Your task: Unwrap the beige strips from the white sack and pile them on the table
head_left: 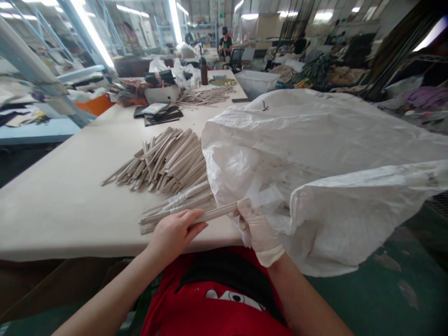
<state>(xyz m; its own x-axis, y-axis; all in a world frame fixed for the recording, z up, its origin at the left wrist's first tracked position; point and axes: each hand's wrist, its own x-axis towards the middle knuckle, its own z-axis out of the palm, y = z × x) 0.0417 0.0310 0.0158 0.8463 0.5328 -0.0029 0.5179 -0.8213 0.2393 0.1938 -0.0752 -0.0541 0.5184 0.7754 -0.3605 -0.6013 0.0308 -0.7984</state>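
My bare left hand (177, 233) is closed around one end of a flat beige strip (220, 213) just above the table's front edge. Gloved in white, my right hand (257, 231) pinches the other end of the same strip. Whether it is a single strip or a few stacked together I cannot tell. Under and behind my left hand lie more strips (185, 199), some with a whitish wrap. A large heap of beige strips (171, 161) spreads farther back. Right of it, a big white woven sack (336, 135) lies with its mouth towards the heap, close to my right hand.
The pale table (70, 186) extends forward. On it are dark flat pieces (159, 115), a brown bottle (203, 70), plastic bags (182, 72) and more strips (206, 95). A white bin (257, 83) stands beyond the sack. A seated person (225, 44) is far back.
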